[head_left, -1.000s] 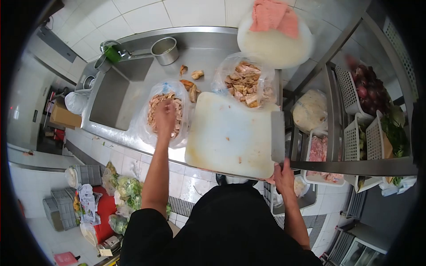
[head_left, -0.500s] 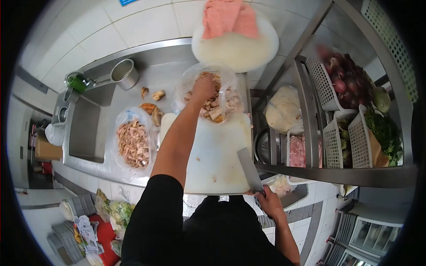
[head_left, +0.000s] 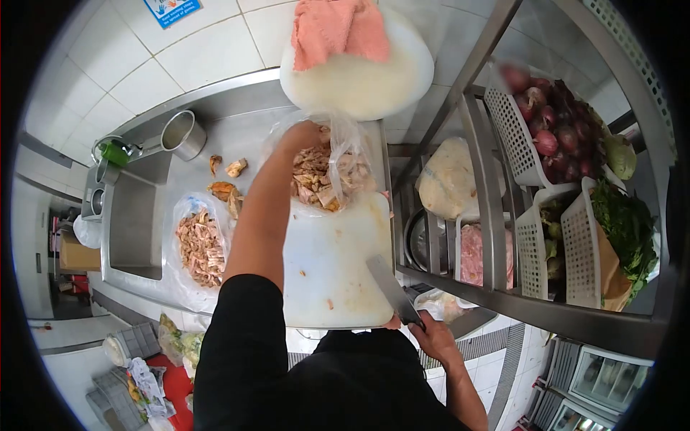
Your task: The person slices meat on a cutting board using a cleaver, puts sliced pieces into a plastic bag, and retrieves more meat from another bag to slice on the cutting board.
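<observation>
My left hand [head_left: 307,136] reaches into the top of a clear plastic bag [head_left: 352,169] of chopped meat [head_left: 314,176] behind the board; its fingers are largely hidden by the hand and the bag. In my right hand [head_left: 433,337] is the black handle of a cleaver [head_left: 392,289], its blade over the right front part of the white cutting board [head_left: 334,251]. A second bag of chopped pale meat [head_left: 201,248] lies left of the board. Browned meat pieces [head_left: 224,192] lie between that bag and a metal pot [head_left: 183,135].
A sink [head_left: 135,233] is at the left. Behind the counter stands a round white board [head_left: 410,68] with a pink cloth [head_left: 338,32]. A metal rack [head_left: 489,208] at the right holds baskets of red onions [head_left: 557,136] and greens [head_left: 622,230].
My left hand has moved from the left bag of meat to the bag behind the board. My right hand has the cleaver tilted over the board's corner. The view has shifted right.
</observation>
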Demonstrator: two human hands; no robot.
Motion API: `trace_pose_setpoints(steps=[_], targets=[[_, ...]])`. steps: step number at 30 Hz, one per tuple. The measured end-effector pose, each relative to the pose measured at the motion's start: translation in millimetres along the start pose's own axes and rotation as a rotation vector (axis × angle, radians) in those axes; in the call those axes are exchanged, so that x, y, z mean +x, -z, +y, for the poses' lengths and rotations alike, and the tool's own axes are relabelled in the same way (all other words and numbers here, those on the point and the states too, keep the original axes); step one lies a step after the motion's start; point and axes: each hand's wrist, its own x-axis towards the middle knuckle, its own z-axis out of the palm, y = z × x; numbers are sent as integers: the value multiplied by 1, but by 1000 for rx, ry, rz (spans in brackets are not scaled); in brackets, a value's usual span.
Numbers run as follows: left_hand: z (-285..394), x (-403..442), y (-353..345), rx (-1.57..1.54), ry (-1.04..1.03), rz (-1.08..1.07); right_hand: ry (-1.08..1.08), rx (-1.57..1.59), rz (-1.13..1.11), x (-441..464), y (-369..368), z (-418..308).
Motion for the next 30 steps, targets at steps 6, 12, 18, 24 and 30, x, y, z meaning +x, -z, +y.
trace_pose_setpoints(steps=[6,12,18,24,30], targets=[[-37,-59,41,-122,111,274,35,24,10,4,6,-2],[-33,-107,20,4,40,-25,1,12,-30,9,6,-5],[-32,-108,6,79,57,6,27,-1,3,5,5,-11],[-67,-92,33,-409,179,347,-11,32,-8,2,-2,-11],[-42,-106,27,-57,408,151,-31,51,-17,2,-1,-15]])
